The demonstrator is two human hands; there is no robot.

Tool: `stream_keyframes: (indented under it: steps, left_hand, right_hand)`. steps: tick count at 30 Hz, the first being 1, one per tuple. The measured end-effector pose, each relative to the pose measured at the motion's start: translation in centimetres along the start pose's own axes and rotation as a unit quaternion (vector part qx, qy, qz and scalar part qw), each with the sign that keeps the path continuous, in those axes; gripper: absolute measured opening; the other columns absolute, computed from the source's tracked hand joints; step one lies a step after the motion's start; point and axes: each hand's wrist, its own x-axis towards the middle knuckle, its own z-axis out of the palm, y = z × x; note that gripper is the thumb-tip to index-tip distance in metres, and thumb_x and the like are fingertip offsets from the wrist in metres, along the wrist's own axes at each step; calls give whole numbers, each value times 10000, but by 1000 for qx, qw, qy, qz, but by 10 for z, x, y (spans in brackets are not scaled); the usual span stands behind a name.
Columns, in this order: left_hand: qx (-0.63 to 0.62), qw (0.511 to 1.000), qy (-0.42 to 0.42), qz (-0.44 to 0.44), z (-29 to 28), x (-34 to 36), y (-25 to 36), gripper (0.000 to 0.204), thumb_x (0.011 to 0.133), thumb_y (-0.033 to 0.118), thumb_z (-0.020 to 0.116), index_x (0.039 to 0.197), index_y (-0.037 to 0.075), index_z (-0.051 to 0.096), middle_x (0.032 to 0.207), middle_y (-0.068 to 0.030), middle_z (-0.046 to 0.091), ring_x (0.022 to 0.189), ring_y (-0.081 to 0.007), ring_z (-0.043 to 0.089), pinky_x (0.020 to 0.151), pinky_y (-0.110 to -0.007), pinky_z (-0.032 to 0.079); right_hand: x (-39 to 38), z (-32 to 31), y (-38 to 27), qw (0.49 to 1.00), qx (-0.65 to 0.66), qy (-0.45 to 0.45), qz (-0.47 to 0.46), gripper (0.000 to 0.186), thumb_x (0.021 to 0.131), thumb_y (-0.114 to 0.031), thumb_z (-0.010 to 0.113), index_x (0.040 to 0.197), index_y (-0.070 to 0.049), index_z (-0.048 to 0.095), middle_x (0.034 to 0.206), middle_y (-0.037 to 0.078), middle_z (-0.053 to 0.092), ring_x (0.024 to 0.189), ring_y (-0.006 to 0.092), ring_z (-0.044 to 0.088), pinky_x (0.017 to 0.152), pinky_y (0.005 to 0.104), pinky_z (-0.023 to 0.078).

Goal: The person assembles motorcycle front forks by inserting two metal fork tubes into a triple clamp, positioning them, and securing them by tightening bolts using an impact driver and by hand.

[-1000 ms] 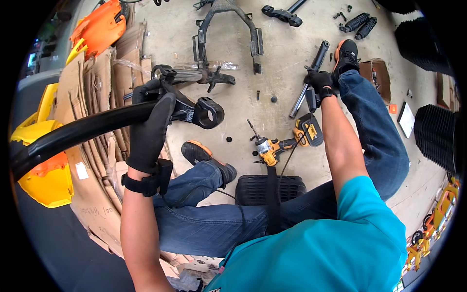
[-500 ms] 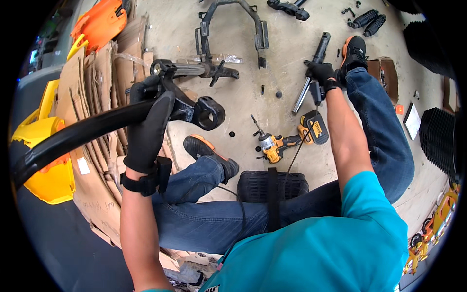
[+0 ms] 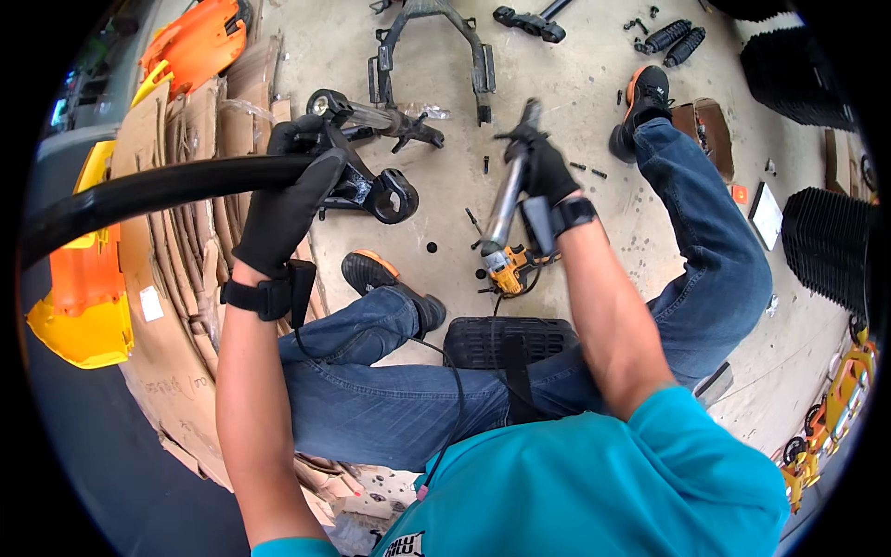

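The gloved fingers of the right hand (image 3: 548,172) are closed around a silver and black tube (image 3: 504,206), held tilted above the concrete floor (image 3: 575,237). The gloved fingers of the left hand (image 3: 288,209) grip a curved black bar (image 3: 176,190) near its clamp end. The ring clamp (image 3: 393,197) at this end points toward the tube; the 2 parts are apart.

A yellow and black power driver (image 3: 508,273) lies below the tube's lower end, partly hidden; contact cannot be determined. 2 bolts (image 3: 588,171) lie to the right of the right hand. A black ribbed case (image 3: 520,336) sits near the thighs. Beyond the hands: a black arched frame (image 3: 385,70) and 2 black shock absorbers (image 3: 677,43). Stacked cardboard (image 3: 190,139) stands at left.
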Motion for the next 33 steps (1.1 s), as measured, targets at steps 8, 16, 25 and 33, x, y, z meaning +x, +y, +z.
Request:
stream_keyframes:
  steps: [8, 16, 25, 33]
  left_hand:
    - [20, 998, -47, 28, -7, 0, -4, 408, 902, 65, 672, 1276, 46, 509, 1009, -32, 629, 922, -80, 589, 807, -245, 505]
    - [27, 993, -105, -49, -37, 1, -6, 503, 918, 109, 659, 1388, 104, 478, 1058, -12, 630, 923, -91, 620, 829, -275, 532]
    - [-93, 988, -48, -114, -68, 0, -17, 531, 909, 76, 669, 1398, 107, 466, 1062, -37, 648, 901, -130, 667, 784, -290, 581]
    - [-93, 985, -58, -135, -79, -3, -22, 544, 909, 101, 676, 1407, 117, 458, 1051, -59, 676, 908, -144, 680, 794, -293, 571]
  right_hand:
    - [10, 51, -68, 667, 599, 95, 434, 145, 906, -181, 601, 815, -91, 531, 638, 22, 527, 500, 141, 484, 444, 268, 415]
    - [15, 91, -33, 559, 669, 173, 459, 219, 948, -227, 591, 784, -91, 540, 634, 30, 525, 500, 154, 469, 446, 291, 399]
    - [19, 129, -64, 689, 516, 132, 492, 391, 968, -388, 519, 790, -60, 637, 630, 58, 572, 446, 182, 462, 405, 330, 369]
    - [28, 143, -75, 701, 488, 116, 508, 453, 976, -453, 481, 815, -62, 643, 628, 57, 552, 439, 175, 467, 417, 332, 386]
